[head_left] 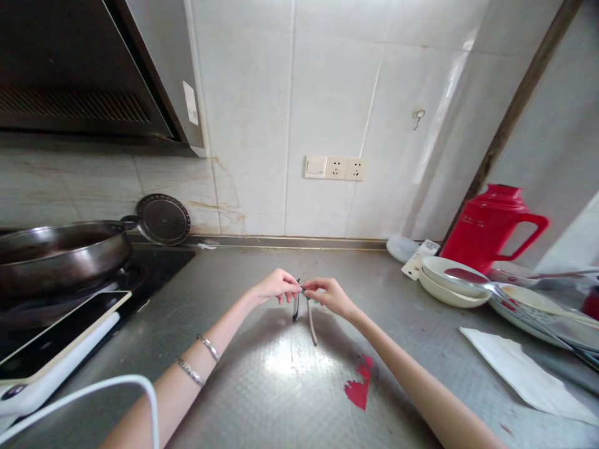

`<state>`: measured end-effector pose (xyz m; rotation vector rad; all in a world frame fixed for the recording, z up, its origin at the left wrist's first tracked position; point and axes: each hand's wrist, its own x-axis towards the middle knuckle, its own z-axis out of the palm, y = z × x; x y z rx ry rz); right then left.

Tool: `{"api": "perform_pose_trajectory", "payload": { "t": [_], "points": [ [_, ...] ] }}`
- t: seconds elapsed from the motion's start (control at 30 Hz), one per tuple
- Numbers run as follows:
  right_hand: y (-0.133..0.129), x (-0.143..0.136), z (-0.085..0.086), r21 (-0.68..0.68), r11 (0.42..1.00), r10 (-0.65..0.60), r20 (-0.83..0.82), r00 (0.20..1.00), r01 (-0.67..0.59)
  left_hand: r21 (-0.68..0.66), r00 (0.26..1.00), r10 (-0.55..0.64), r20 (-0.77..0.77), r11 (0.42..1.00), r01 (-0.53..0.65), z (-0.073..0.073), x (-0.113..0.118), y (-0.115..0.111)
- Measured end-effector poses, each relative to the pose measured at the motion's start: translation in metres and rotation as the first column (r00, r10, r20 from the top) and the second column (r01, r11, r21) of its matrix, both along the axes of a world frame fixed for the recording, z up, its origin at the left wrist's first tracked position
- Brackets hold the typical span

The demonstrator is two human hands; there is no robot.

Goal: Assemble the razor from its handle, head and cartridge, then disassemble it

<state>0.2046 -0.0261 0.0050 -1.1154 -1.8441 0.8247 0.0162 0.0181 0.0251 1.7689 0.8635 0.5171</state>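
Over the middle of the metal counter, my left hand (279, 288) and my right hand (330, 295) meet, fingertips nearly touching. Both are closed in a pinch on a thin cord-like piece, dark where they hold it. From beneath the right fingers hangs a grey-beige cord end (312, 324), slightly curved. A darker strip (296, 307) with a black tip points down beside the left fingers. Whether the two strands are one cord I cannot tell, since the fingers hide the join. A torn red scrap (359, 383) lies on the counter nearer to me, left of my right forearm.
At left, a steel pan (60, 255) sits on the black cooktop (163, 262), near a phone (60, 337) and a white cable (116, 379). Stacked bowls (452, 296), a red thermos (489, 224) and a white napkin (524, 374) stand or lie at right. Wall sockets (346, 168) are behind.
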Motion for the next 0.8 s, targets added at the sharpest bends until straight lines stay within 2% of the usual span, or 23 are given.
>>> {"api": "perform_pose_trajectory", "payload": {
  "t": [0.17, 0.4, 0.57, 0.8],
  "points": [
    [0.0, -0.001, -0.001, -0.074, 0.997, 0.013, -0.036, 0.999, -0.016, 0.024, 1.0, 0.02, -0.003, 0.999, -0.02, -0.001, 0.002, 0.001],
    [0.001, 0.002, 0.0, -0.063, 0.998, 0.023, -0.07, 0.997, -0.027, 0.015, 0.998, 0.052, 0.038, 0.999, -0.053, -0.007, 0.005, 0.003],
    [0.004, 0.003, 0.0, -0.078, 0.997, -0.021, -0.195, 0.981, 0.006, 0.022, 0.993, 0.113, 0.042, 0.993, -0.114, -0.007, 0.007, 0.002],
    [0.007, 0.003, -0.001, -0.063, 0.995, -0.088, -0.319, 0.944, 0.071, 0.002, 0.998, 0.032, 0.051, 0.999, -0.032, -0.009, 0.015, -0.007]
  ]
}}
